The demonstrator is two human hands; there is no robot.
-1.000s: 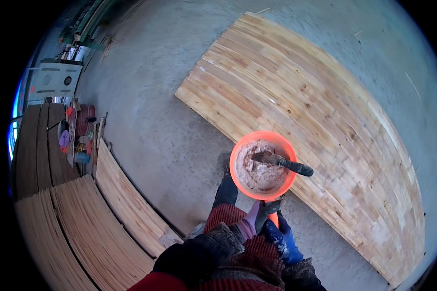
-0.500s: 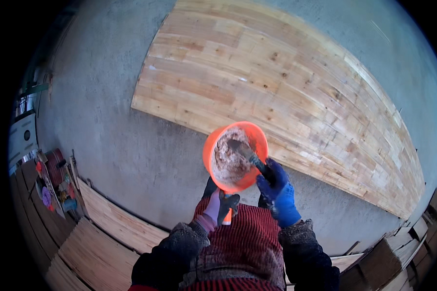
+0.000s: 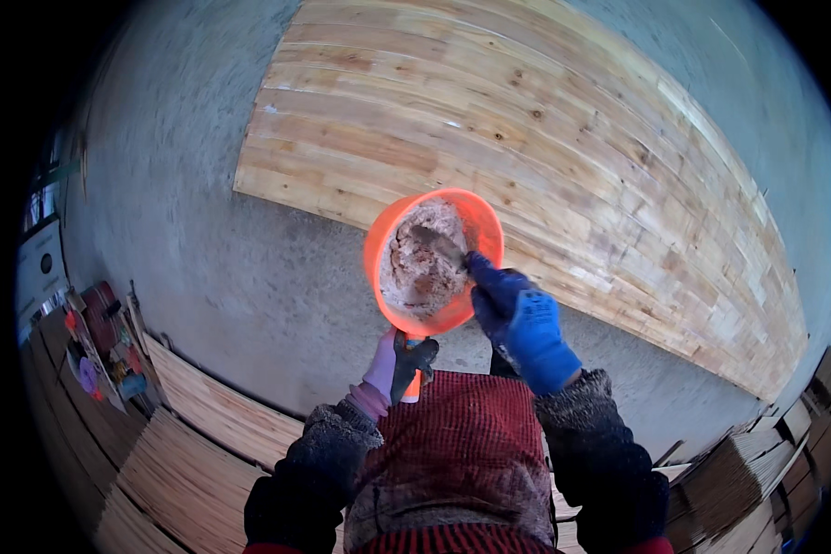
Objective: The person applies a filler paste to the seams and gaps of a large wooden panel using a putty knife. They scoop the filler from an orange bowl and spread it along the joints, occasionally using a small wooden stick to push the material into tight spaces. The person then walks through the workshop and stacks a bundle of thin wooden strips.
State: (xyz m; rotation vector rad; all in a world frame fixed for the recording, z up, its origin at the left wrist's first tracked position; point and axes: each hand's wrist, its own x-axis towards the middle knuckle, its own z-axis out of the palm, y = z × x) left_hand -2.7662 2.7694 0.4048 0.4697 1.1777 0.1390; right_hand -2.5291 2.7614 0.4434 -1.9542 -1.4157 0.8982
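My left hand (image 3: pixel 401 367), in a lilac and dark grey glove, is closed round the handle of an orange plastic scoop (image 3: pixel 371 263). A pinkish-white, lumpy paste (image 3: pixel 415 268) with brown patches fills much of its bowl. My right hand (image 3: pixel 519 319), gloved in blue, grips a putty knife (image 3: pixel 440 243). The knife's dark blade lies in the paste, while its handle is mostly hidden by the fingers. Behind the scoop, a large panel of joined wood strips (image 3: pixel 526 166) lies on the floor, its near edge partly covered by the scoop.
Grey concrete floor (image 3: pixel 222 277) surrounds the panel. Stacked wooden boards (image 3: pixel 185 462) lie at the near left, and more stacks (image 3: pixel 734 471) at the near right. A dark red container (image 3: pixel 102 305) and small colourful items stand at the left.
Both hands have moved forward, carrying the scoop away from my body and slightly left. The putty knife has shifted within the paste, and my right hand now reaches over the scoop's rim.
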